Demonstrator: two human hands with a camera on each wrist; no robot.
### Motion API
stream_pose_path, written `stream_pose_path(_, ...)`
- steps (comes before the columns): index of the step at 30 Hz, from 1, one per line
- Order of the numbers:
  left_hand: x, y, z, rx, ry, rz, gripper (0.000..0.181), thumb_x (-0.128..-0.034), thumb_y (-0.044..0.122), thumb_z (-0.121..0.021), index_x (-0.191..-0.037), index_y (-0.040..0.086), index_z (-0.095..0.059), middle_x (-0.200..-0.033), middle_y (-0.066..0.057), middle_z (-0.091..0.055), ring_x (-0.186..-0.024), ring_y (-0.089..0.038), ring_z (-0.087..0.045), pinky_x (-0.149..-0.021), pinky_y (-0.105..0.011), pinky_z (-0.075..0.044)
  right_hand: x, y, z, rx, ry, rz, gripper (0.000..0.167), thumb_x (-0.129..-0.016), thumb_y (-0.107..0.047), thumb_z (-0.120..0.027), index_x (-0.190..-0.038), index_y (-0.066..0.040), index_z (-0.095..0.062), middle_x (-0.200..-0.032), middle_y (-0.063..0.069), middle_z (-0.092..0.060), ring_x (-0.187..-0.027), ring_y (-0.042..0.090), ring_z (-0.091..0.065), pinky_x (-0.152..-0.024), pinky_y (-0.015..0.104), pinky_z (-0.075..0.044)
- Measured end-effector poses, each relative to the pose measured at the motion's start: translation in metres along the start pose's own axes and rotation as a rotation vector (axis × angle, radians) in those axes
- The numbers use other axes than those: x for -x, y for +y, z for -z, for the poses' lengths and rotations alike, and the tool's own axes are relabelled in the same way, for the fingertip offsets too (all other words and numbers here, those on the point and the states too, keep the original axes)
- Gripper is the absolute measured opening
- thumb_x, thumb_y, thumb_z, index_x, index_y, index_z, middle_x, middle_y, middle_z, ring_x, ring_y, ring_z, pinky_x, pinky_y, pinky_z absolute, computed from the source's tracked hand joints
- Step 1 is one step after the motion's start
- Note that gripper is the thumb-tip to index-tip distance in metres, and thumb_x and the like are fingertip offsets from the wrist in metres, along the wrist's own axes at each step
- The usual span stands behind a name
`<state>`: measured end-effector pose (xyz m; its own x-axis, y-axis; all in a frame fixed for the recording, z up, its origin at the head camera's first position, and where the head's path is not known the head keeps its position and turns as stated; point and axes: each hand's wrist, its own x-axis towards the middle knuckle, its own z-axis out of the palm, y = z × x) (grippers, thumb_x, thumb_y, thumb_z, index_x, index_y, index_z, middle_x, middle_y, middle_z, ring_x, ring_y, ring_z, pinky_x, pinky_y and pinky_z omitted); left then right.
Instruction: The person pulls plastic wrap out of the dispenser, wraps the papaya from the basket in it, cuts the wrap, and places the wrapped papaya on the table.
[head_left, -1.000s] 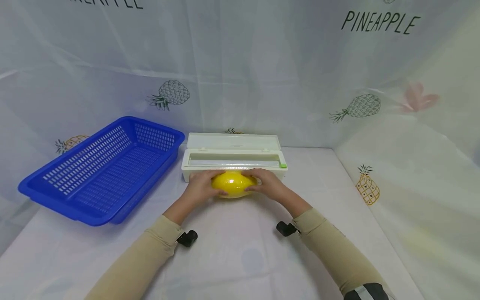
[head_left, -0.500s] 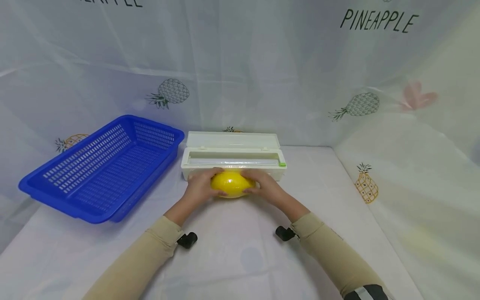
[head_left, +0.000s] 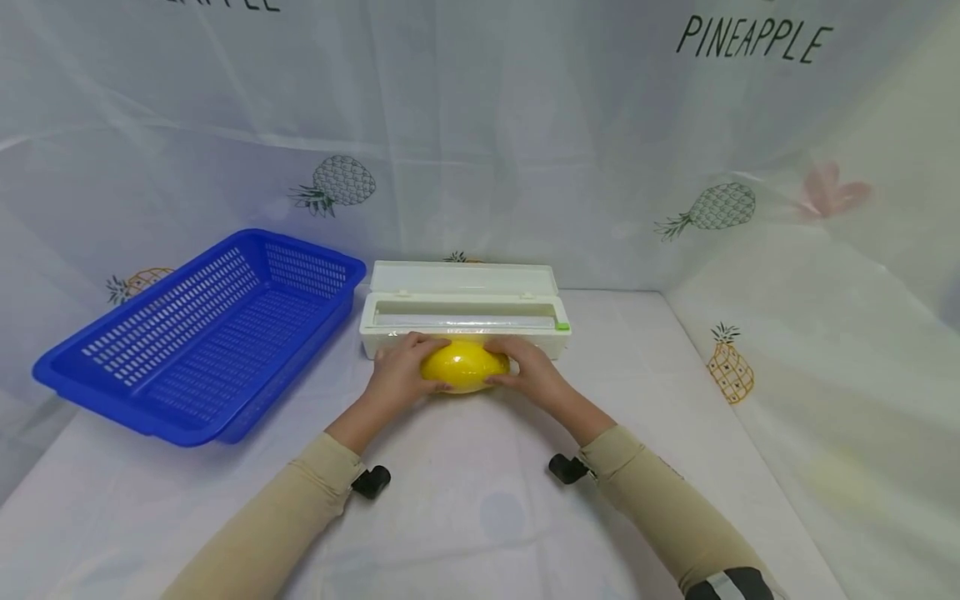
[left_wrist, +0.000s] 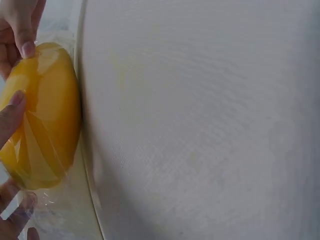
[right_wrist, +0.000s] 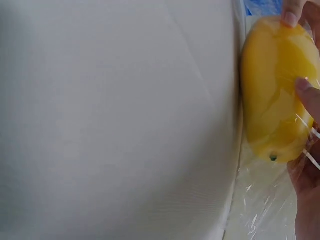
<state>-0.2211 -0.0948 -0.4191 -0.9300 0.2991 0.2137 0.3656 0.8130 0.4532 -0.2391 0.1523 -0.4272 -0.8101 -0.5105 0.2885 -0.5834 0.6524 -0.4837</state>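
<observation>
With my left hand [head_left: 397, 371] I grip one end of a yellow fruit [head_left: 465, 367], and with my right hand [head_left: 538, 372] I grip its other end. On each hand the thumb lies on the near side and the fingers bend over the end and the far side, so both hands pinch the fruit. It is around the middle of the table [head_left: 450, 533] from left to right, closer to the back edge; I cannot tell if it touches the table. A clear film [right_wrist: 255, 210] covers it, with some folds, and spreads beyond its ends. Just behind the fruit, near the back edge, there is a white box [head_left: 371, 343] with its lid [head_left: 465, 277] opened backward and a film roll [head_left: 465, 320] inside. By the left edge is a blue basket [head_left: 296, 367], its far end near the back edge.
</observation>
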Motion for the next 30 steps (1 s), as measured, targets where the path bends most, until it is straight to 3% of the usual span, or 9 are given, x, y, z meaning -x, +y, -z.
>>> stream_pose_path(7,-0.002,0.004,0.004,-0.084,-0.055,0.006,0.079,-0.0697,0.054,-0.083,-0.137,0.023,-0.057,-0.130,-0.008,-0.053,-0.120,-0.032,-0.045,-0.089,-0.051,-0.034,0.006,-0.001,0.004,-0.018,-0.033,0.002,0.057,-0.082,-0.020,-0.081,-0.132,-0.004,-0.058,-0.138,0.010,-0.054,-0.130,0.028,-0.045,-0.110,0.042,-0.034)
stream_pose_path(10,-0.003,0.008,0.006,-0.102,-0.084,0.027,0.076,-0.0741,0.060,-0.077,-0.138,0.023,-0.056,-0.129,-0.008,-0.054,-0.118,-0.032,-0.047,-0.089,-0.051,-0.035,0.009,-0.002,0.011,-0.022,-0.031,-0.016,0.057,-0.083,-0.023,-0.080,-0.133,-0.005,-0.058,-0.138,0.009,-0.053,-0.130,0.028,-0.045,-0.109,0.043,-0.035)
stream_pose_path(17,-0.007,0.013,0.013,-0.113,-0.079,0.050,0.052,-0.0899,0.052,-0.064,-0.132,0.022,-0.063,-0.120,-0.009,-0.058,-0.108,-0.031,-0.052,-0.085,-0.048,-0.038,0.017,0.002,0.036,-0.098,0.106,-0.118,0.051,-0.084,-0.020,-0.078,-0.130,-0.007,-0.060,-0.133,0.007,-0.056,-0.126,0.027,-0.048,-0.106,0.046,-0.039)
stream_pose_path(21,-0.009,0.013,0.015,-0.106,-0.085,0.058,0.048,-0.0908,0.049,-0.064,-0.129,0.021,-0.064,-0.118,-0.007,-0.059,-0.106,-0.030,-0.051,-0.086,-0.048,-0.037,0.022,0.013,0.047,-0.125,0.200,-0.144,0.049,-0.083,-0.016,-0.079,-0.127,-0.004,-0.061,-0.131,0.009,-0.055,-0.126,0.029,-0.046,-0.105,0.048,-0.037)
stream_pose_path(25,-0.010,0.017,0.019,-0.083,-0.118,0.057,0.049,-0.0894,0.046,-0.068,-0.129,0.018,-0.064,-0.120,-0.008,-0.058,-0.108,-0.030,-0.050,-0.089,-0.050,-0.038,0.026,0.027,0.054,-0.150,0.295,-0.224,0.051,-0.082,-0.014,-0.080,-0.127,-0.004,-0.061,-0.134,0.010,-0.048,-0.127,0.030,-0.042,-0.105,0.050,-0.036)
stream_pose_path(30,-0.012,0.021,0.020,-0.068,-0.162,0.036,0.050,-0.0879,0.042,-0.071,-0.129,0.016,-0.063,-0.122,-0.010,-0.057,-0.112,-0.031,-0.049,-0.092,-0.052,-0.038,0.025,0.045,0.058,-0.171,0.297,-0.321,0.057,-0.082,-0.019,-0.081,-0.132,-0.007,-0.057,-0.141,0.012,-0.040,-0.133,0.032,-0.036,-0.107,0.050,-0.034)
